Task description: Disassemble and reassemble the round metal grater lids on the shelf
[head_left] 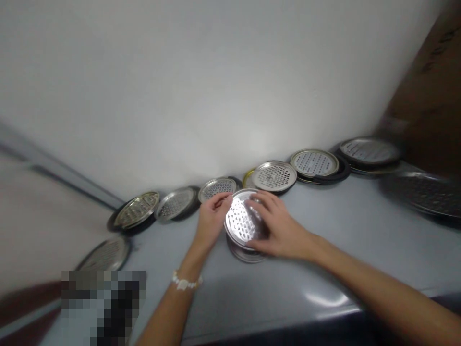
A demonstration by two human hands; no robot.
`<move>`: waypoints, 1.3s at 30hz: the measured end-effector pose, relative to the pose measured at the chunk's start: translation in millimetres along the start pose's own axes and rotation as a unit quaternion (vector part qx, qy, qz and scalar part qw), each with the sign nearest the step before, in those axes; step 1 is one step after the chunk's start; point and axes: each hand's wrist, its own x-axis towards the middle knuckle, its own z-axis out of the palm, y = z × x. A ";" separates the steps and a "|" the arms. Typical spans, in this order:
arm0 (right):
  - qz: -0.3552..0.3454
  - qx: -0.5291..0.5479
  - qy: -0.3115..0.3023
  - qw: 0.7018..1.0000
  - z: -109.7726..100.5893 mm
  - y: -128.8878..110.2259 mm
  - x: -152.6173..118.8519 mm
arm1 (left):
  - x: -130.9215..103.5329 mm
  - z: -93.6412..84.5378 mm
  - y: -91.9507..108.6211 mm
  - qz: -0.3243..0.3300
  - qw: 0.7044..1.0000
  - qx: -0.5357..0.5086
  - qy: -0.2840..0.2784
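Observation:
A shiny round metal grater plate [240,222] with rows of raised holes is tilted in front of me. My right hand [279,228] spans its right side, fingers on the upper edge and thumb at the lower edge. At its upper left rim, my left hand [213,216] is closed, thumb and fingers pinched together. A second round metal plate [247,255] shows just beneath the held one, mostly hidden by it. Right behind my hands lies another grater plate [274,176] on a dark round piece.
Along the wall [216,96] runs a row of grater plates, among them one at left [139,210] and one at right [314,163]. A dark plate [428,194] is at far right beside a cardboard box [428,105]. The grey table [281,298] has its edge near me.

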 end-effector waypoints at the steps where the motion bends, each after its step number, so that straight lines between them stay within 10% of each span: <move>1: 0.002 -0.003 -0.002 1.000 1.0 -0.4 -0.8 | -1.1 0.8 1.2 0.003 1.000 -0.002 -0.001; 21: -0.018 -0.048 0.019 0.999 -2.0 -8.1 -1.9 | -1.5 2.7 -5.6 0.032 0.999 0.011 -0.039; 33: -0.247 -0.112 0.136 0.953 -11.4 5.2 -0.4 | -1.5 -3.6 -4.4 -0.062 0.996 0.021 -0.061; 39: -0.176 -0.040 0.222 0.958 -18.4 8.8 1.7 | 0.7 -6.7 -5.7 -0.068 0.995 0.023 -0.073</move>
